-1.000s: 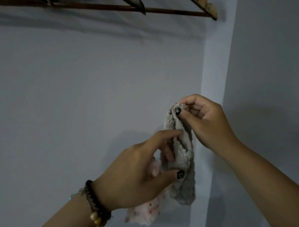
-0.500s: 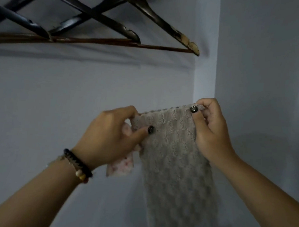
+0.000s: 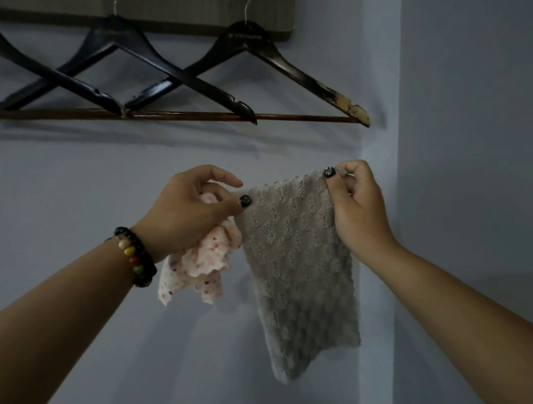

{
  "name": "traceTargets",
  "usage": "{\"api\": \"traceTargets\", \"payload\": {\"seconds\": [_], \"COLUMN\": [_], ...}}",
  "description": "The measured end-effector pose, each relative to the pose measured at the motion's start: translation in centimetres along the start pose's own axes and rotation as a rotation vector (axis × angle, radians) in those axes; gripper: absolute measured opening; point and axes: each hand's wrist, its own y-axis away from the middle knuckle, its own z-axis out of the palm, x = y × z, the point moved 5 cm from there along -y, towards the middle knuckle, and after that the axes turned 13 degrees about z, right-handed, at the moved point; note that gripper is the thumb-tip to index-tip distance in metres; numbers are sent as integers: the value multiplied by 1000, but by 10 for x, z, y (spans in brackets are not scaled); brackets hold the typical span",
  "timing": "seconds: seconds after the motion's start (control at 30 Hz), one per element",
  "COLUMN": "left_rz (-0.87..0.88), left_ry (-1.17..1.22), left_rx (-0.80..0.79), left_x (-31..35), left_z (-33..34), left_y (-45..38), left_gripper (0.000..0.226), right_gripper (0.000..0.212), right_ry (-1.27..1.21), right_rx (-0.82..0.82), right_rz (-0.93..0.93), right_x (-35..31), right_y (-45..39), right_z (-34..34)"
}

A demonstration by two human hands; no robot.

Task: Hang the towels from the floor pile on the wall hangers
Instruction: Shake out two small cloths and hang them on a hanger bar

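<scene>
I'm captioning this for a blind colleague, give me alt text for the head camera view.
Two hands hold a grey towel stretched by its top corners below dark hangers on a wall; the right hand pinches one corner, while the left hand pinches the other and also grips a bunched white speckled cloth. A beaded bracelet circles the left wrist.

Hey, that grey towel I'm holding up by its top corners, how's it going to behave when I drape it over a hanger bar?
The grey towel is probably floppy: it hangs limp below the left hand and right hand. It seems light, since fingertip pinches hold it. Its nubby pile should likely grip the hanger bar rather than slide off.
</scene>
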Motion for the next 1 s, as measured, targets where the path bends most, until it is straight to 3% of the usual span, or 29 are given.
{"api": "traceTargets", "payload": {"seconds": [0.1, 0.23, 0.43, 0.6, 0.7, 0.9, 1.0], "left_rz": [30, -56, -156, -53, 28, 21, 58], "left_ry": [-112, -251, -7, -33, -55, -34, -244], "left_rx": [-11, -120, 81, 109, 94, 168, 246], "left_x": [6, 7, 6, 7, 8, 1, -4], "left_z": [3, 12, 32, 36, 29, 7, -16], "left_y": [-6, -13, -3, 2, -4, -32, -50], "left_gripper": [12, 15, 15, 12, 11, 6, 9], "right_gripper": [11, 17, 26, 52, 41, 28, 16], "right_ry": [-6, 44, -20, -6, -80, 36, 102], "right_rx": [28, 16, -3, -131, -181, -112, -86], "right_rz": [-20, -53, 30, 146, 183, 28, -51], "right_x": [-6, -14, -9, 7, 8, -20, -38], "right_y": [-4, -9, 1, 7, -1, -36, -60], "right_z": [-2, -7, -11, -6, -2, 15, 28]}}
